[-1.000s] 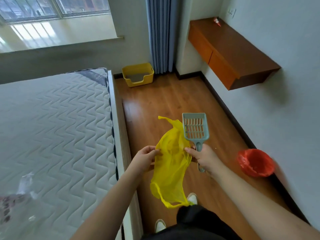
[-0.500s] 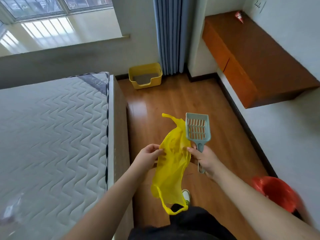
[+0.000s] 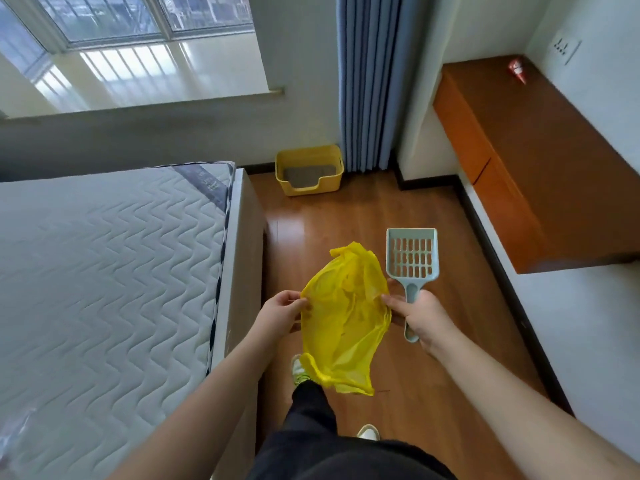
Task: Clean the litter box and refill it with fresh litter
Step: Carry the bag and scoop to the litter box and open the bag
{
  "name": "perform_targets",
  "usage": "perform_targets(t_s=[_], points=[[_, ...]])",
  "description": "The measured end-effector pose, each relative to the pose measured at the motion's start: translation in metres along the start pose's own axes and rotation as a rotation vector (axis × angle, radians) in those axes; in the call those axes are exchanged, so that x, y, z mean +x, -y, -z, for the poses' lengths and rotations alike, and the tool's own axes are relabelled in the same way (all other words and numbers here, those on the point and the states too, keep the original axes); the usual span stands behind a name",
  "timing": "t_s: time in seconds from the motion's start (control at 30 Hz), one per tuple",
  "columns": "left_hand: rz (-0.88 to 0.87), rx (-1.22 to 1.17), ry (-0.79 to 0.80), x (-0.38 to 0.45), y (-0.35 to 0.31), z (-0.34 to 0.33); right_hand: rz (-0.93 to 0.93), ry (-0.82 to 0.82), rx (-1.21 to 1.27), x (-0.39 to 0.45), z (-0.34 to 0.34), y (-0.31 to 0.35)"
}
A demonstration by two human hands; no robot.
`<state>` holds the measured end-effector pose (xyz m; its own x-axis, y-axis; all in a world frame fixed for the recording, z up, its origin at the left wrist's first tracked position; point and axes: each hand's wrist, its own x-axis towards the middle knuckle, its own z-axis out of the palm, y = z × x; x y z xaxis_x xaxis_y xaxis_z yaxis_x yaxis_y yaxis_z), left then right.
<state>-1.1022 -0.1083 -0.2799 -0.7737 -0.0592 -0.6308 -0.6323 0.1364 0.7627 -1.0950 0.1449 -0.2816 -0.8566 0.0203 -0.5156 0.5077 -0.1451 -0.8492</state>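
Walking up the floor point(image 3: 398, 209) toward the yellow litter box point(image 3: 309, 170) in its far corner, now nearer, the person spreads a yellow bag point(image 3: 343, 317) wider: left hand point(image 3: 280, 315) pinching one edge, right hand point(image 3: 420, 315) pinching the other while gripping the scoop point(image 3: 412, 259).

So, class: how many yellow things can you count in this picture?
2. The yellow plastic bag is held between the left hand and right hand; the yellow litter box sits on the floor by the curtain. None seem hidden.
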Motion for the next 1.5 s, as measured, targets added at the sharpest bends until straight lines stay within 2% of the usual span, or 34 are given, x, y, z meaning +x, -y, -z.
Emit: perform_targets(t_s=[0.2,0.47,0.63,0.73,0.9,1.1,1.23,1.4,1.5], points=[[0.002,-0.086,0.075,0.052,-0.019,0.017,-0.106,0.038,-0.004,0.061,-0.033,0.022],[0.006,-0.210,0.163,0.121,-0.071,0.081,-0.209,0.095,-0.013,0.141,-0.122,0.071],[0.015,-0.262,0.179,0.152,-0.106,0.121,-0.197,0.112,0.040,0.176,-0.163,0.097],[0.017,-0.297,0.178,0.167,-0.118,0.133,-0.184,0.088,0.082,0.185,-0.169,0.106],[-0.012,-0.376,0.141,0.195,-0.140,0.142,-0.113,0.014,0.008,0.205,-0.164,0.126],[-0.010,-0.370,0.078,0.228,-0.155,0.143,-0.009,-0.137,-0.344,0.240,-0.159,0.136],[0.026,-0.339,0.062,0.255,-0.170,0.134,-0.004,-0.137,-0.407,0.270,-0.158,0.139],[0.052,-0.319,0.041,0.299,-0.214,0.121,-0.061,-0.081,-0.338,0.323,-0.173,0.165],[0.032,-0.304,0.006,0.326,-0.247,0.113,0.003,-0.045,-0.301,0.351,-0.179,0.190]])
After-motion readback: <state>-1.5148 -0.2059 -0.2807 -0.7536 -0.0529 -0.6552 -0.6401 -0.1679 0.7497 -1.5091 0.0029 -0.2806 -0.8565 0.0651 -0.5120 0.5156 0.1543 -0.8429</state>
